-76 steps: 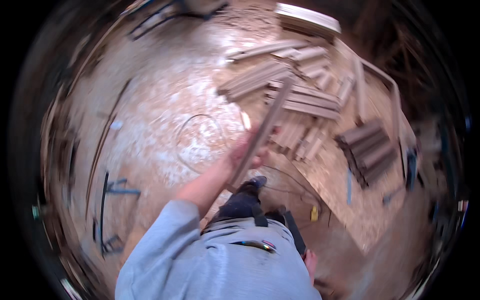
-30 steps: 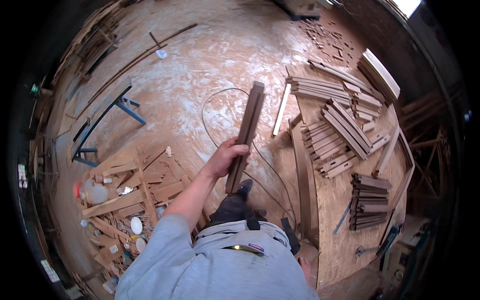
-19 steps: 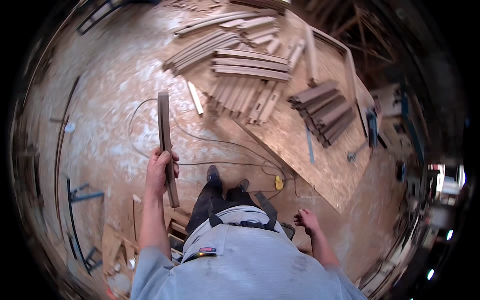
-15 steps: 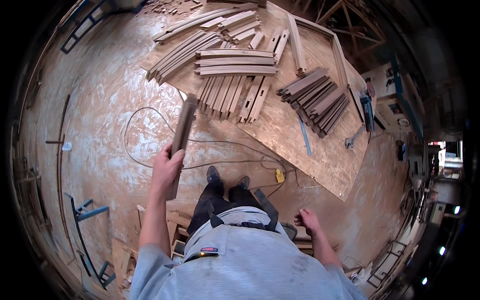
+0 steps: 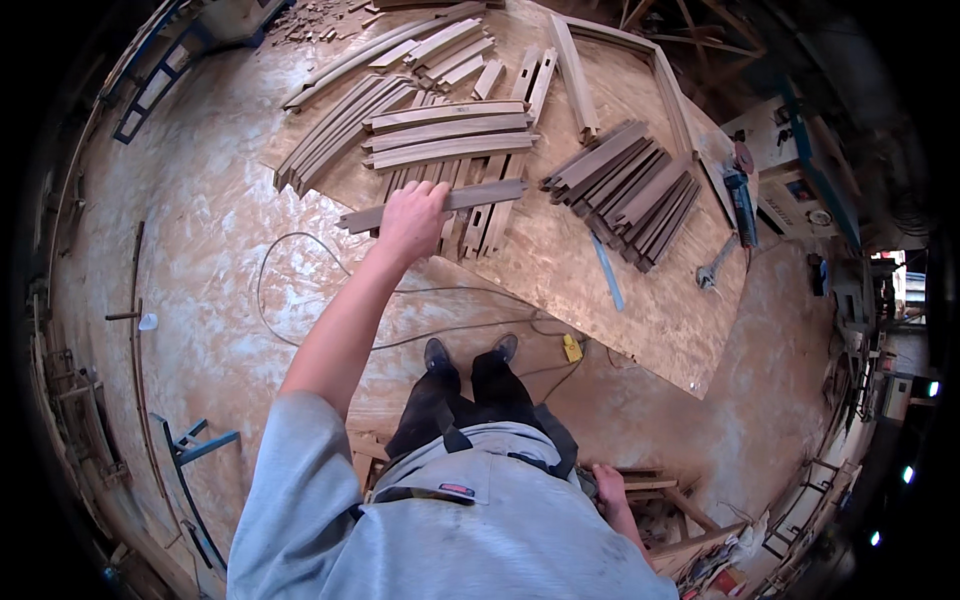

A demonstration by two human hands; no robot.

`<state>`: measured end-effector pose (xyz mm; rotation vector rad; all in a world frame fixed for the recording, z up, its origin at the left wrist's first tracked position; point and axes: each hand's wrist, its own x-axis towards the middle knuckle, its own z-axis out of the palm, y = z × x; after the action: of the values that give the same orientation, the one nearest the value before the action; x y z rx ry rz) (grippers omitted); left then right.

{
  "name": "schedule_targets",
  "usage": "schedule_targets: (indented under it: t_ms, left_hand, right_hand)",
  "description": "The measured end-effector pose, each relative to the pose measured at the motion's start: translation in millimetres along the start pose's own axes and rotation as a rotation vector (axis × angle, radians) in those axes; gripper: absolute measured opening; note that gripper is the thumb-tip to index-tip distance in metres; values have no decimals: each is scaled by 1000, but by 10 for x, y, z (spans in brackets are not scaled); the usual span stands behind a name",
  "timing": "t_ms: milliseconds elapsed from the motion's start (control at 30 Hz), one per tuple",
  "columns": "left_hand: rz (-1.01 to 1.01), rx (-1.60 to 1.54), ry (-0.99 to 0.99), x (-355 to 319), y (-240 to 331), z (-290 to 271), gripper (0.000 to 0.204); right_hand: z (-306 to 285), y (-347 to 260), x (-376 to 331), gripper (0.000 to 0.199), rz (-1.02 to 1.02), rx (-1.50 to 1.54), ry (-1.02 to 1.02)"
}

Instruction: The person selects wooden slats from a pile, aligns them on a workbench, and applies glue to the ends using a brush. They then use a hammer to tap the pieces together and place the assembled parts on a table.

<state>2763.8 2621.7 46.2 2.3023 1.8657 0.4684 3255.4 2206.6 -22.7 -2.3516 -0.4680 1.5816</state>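
Note:
My left hand [image 5: 413,222] is closed over the middle of a dark wooden rail [image 5: 485,194], gripping it from above. The rail lies crosswise over the near end of several slotted light wooden strips [image 5: 487,230]; whether it rests on them I cannot tell. Just beyond it, curved wooden rails [image 5: 450,140] are stacked across the same strips. My right hand [image 5: 608,485] hangs low beside my hip, its fingers curled in and no object visible in them.
The plywood table [image 5: 660,330] bears a pile of dark wooden strips [image 5: 630,200], a blue flat bar [image 5: 607,272], a wrench [image 5: 712,268] and a blue angle grinder [image 5: 740,205]. A cable [image 5: 440,290] with a yellow block [image 5: 572,347] crosses the floor.
My left hand has carried the rail forward and right over the table, turning it from upright to crosswise. My right hand has dropped back toward my hip.

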Motion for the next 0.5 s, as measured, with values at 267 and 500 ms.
schedule_targets:
  t_ms: [267,500]
  left_hand:
    - [-36,44,23,173,76,252,40]
    - [-86,24,211,549,-61,147,41]
  right_hand:
    - [-417,-542,419,27,51,195,-71]
    - [-738,-747,600,27,105,221,-36]
